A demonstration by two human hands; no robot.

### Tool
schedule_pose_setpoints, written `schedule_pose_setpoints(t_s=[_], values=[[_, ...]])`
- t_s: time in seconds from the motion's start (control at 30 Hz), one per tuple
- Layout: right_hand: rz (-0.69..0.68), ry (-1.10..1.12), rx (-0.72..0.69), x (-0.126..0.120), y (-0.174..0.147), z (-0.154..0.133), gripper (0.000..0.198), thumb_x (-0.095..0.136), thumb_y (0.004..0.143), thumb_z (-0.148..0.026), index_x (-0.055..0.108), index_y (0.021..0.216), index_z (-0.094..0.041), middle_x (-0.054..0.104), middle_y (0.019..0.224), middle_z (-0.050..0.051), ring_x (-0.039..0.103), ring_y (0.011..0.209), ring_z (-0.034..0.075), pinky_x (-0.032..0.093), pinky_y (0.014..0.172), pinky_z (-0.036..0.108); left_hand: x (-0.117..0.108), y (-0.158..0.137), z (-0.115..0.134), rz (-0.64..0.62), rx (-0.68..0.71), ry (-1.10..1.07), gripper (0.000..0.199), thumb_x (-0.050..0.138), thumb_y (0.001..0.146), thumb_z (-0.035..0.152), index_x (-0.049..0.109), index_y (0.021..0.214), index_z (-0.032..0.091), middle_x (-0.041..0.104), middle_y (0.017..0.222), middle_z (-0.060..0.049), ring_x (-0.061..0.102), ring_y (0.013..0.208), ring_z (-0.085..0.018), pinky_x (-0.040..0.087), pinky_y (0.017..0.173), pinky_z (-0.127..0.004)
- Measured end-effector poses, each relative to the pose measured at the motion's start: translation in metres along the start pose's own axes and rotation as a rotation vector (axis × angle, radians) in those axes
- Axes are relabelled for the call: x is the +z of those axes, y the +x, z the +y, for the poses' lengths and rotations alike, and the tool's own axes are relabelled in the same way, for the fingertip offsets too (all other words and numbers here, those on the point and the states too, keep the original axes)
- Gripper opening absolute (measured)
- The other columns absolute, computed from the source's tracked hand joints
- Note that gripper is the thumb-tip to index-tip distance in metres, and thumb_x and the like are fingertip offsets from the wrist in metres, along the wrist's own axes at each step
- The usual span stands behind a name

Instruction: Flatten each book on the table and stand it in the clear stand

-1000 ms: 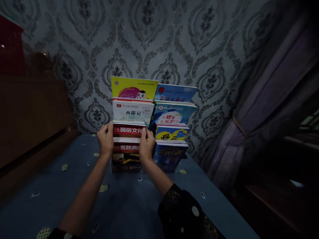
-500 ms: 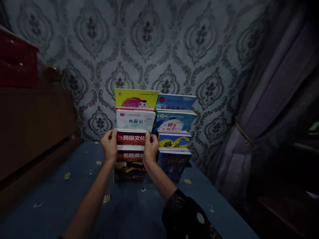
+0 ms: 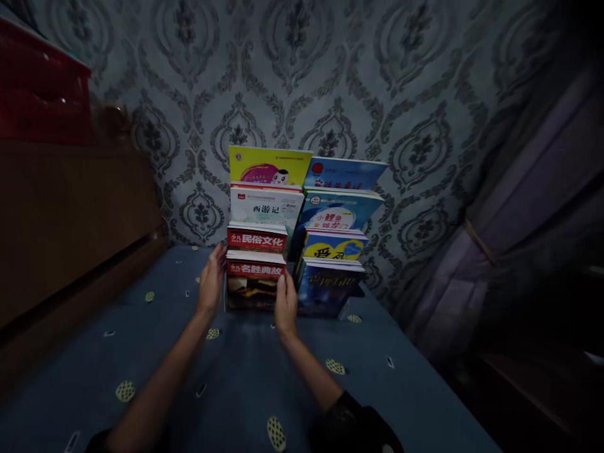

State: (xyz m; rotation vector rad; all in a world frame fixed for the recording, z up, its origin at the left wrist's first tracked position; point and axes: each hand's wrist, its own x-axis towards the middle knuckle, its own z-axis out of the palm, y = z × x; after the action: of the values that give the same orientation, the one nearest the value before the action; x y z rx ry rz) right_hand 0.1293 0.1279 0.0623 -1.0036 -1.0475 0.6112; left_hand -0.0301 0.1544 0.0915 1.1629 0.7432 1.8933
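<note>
Two side-by-side columns of upright books stand in stepped rows, seemingly in a clear rack mostly hidden by them. At the left front is a dark book with a red title band point(image 3: 255, 286); behind it rises another red-topped book point(image 3: 257, 240), then a white book point(image 3: 267, 207) and a yellow book point(image 3: 268, 165). My left hand point(image 3: 210, 286), fingers stretched out, is at the left side of the front book. At that book's right edge, my right hand point(image 3: 285, 308) has its fingers extended and thumb near the cover. A dark blue book point(image 3: 328, 289) fronts the right column.
The books stand on a blue patterned bed sheet point(image 3: 245, 377) against a patterned wall point(image 3: 198, 126). A brown wooden headboard point(image 3: 75, 214) runs along the left, with a red box point(image 3: 44, 94) on top. A tied purple curtain point(image 3: 453, 283) hangs at the right.
Both hands have let go of the second-row red-topped book and moved down and forward to the sides of the front book. The view has shifted, so the books appear higher and further right.
</note>
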Motion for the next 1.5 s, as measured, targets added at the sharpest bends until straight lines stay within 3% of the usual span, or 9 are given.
schedule_pose_setpoints(t_s=[0.17,0.33,0.53,0.83,1.1,1.23,1.5], values=[[0.045,-0.064,-0.027,0.001,-0.013,0.021,0.065,0.042,0.091,-0.060,0.060,0.134,-0.015,0.063,0.140,0.015,0.055,0.131,0.028,0.039,0.112,0.044,-0.002,-0.022,-0.010,-0.034,-0.027,0.067,0.067,0.045,0.095,0.069,0.057,0.142,0.022,0.054,0.151,-0.008,0.045,0.143,-0.027,0.035,0.120,-0.042],[0.063,-0.108,-0.061,0.007,-0.012,0.025,0.064,0.039,0.093,-0.057,0.059,0.137,-0.014,0.065,0.137,0.015,0.058,0.128,0.027,0.042,0.110,0.043,0.004,-0.023,-0.007,-0.039,-0.009,0.120,0.061,0.046,0.097,0.065,0.061,0.139,0.023,0.062,0.142,-0.006,0.050,0.140,-0.027,0.036,0.120,-0.042],[0.099,-0.152,-0.072,0.013,-0.015,0.031,0.067,0.035,0.095,-0.055,0.054,0.143,-0.012,0.058,0.145,0.016,0.053,0.136,0.027,0.038,0.114,0.045,0.006,-0.024,-0.011,-0.048,0.035,0.086,0.058,0.046,0.098,0.063,0.062,0.138,0.024,0.062,0.143,-0.005,0.051,0.139,-0.025,0.036,0.120,-0.041],[0.136,-0.131,-0.071,0.020,-0.018,0.030,0.070,0.034,0.094,-0.054,0.050,0.146,-0.010,0.053,0.149,0.017,0.049,0.139,0.027,0.035,0.117,0.045,0.007,-0.024,-0.014,-0.040,0.032,0.068,0.060,0.045,0.098,0.064,0.060,0.139,0.023,0.062,0.142,-0.006,0.050,0.140,-0.025,0.035,0.120,-0.042],[0.093,-0.091,-0.032,0.010,-0.016,0.026,0.069,0.038,0.093,-0.059,0.059,0.139,-0.012,0.061,0.143,0.015,0.054,0.134,0.027,0.038,0.115,0.044,0.006,-0.025,-0.008,-0.048,0.024,0.125,0.060,0.045,0.098,0.064,0.060,0.139,0.024,0.059,0.145,-0.005,0.046,0.143,-0.025,0.033,0.122,-0.041],[0.065,-0.048,-0.043,0.006,-0.008,0.010,0.068,0.040,0.094,-0.059,0.058,0.140,-0.013,0.059,0.145,0.014,0.052,0.136,0.026,0.037,0.116,0.042,0.002,-0.013,-0.003,-0.021,0.015,0.212,0.063,0.045,0.097,0.065,0.061,0.138,0.021,0.057,0.148,-0.007,0.046,0.143,-0.027,0.031,0.123,-0.043],[0.024,-0.054,-0.164,0.017,0.044,-0.026,0.066,0.042,0.094,-0.058,0.058,0.141,-0.015,0.057,0.147,0.012,0.051,0.138,0.028,0.035,0.117,0.046,0.012,0.047,0.016,-0.064,0.090,0.198,0.064,0.048,0.095,0.065,0.061,0.137,0.018,0.053,0.151,-0.011,0.040,0.147,-0.027,0.025,0.125,-0.044]])
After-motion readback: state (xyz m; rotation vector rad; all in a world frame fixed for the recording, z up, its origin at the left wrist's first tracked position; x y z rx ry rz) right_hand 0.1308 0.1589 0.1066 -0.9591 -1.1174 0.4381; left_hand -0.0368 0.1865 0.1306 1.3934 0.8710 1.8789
